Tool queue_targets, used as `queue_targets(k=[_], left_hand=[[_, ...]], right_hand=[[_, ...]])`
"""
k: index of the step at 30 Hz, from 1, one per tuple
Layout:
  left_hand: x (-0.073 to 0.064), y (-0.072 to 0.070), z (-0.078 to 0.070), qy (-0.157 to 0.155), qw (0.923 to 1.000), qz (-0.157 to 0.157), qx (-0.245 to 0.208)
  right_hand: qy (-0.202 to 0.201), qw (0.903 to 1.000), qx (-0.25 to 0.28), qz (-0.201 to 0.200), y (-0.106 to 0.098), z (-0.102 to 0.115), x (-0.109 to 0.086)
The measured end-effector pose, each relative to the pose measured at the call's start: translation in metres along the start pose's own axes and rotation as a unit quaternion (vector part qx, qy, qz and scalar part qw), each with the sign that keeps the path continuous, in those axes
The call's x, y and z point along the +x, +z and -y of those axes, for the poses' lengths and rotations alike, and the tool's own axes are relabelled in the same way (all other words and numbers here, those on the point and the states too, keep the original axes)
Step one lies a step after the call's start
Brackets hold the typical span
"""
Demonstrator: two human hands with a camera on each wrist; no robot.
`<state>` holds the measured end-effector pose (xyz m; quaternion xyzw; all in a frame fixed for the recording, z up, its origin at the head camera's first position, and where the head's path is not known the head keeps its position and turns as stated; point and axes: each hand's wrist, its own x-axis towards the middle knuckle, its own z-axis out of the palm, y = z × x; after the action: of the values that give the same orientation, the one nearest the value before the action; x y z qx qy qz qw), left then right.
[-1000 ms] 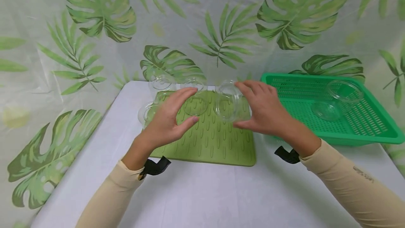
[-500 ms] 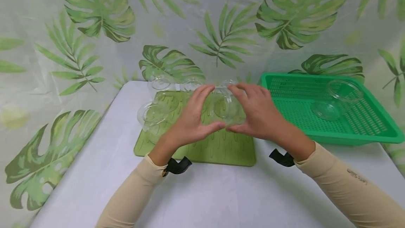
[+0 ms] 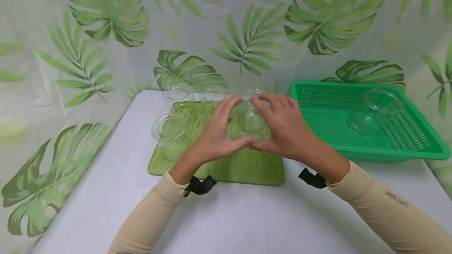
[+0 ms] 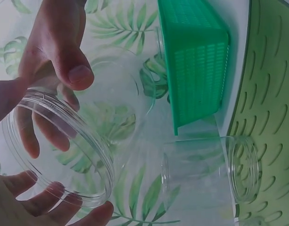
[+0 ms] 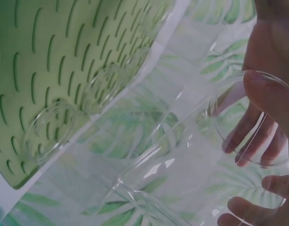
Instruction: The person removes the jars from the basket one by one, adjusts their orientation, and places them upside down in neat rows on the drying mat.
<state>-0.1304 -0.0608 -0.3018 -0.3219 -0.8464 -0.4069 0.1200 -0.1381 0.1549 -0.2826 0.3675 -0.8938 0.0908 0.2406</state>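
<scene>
Both hands are raised over the green ribbed mat [image 3: 226,173], around a clear jar [image 3: 250,118] tipped on its side. My right hand [image 3: 287,128] grips the jar with fingers over the top and thumb below. My left hand [image 3: 217,132] curls round its ridged rim from the other side, the two hands' fingertips close together. In the left wrist view the rim [image 4: 100,148] shows as a tilted ring, with the right hand's fingers visible through the clear wall. Other clear jars stand at the mat's back and left, including a near-left jar [image 3: 168,126].
A green slotted basket [image 3: 385,155] stands to the right on the white-covered table [image 3: 226,218], with a clear jar [image 3: 365,122] inside. Leaf-printed sheeting [image 3: 247,50] hangs behind the table. Another standing jar [image 4: 194,165] shows in the left wrist view.
The left hand has moved right, from over the mat's left part to the jar's rim. The right hand has shifted slightly left, still holding the jar.
</scene>
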Motion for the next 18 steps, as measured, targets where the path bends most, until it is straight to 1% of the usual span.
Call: queue_targets(k=[5,10,18], left_hand=[[0.000,-0.001,0.000,0.008,0.9996,-0.022,-0.014],[-0.002,-0.004,0.001,0.014,0.9991,-0.030,-0.027],[-0.007,-0.013,0.005,0.034,0.9975,-0.045,-0.043]], right_hand=[[-0.004,1.0000,0.003,0.000,0.000,0.000,0.001],[-0.004,0.9999,0.012,0.011,-0.003,-0.003,0.001],[0.017,0.9981,0.055,0.023,-0.008,-0.011,-0.003]])
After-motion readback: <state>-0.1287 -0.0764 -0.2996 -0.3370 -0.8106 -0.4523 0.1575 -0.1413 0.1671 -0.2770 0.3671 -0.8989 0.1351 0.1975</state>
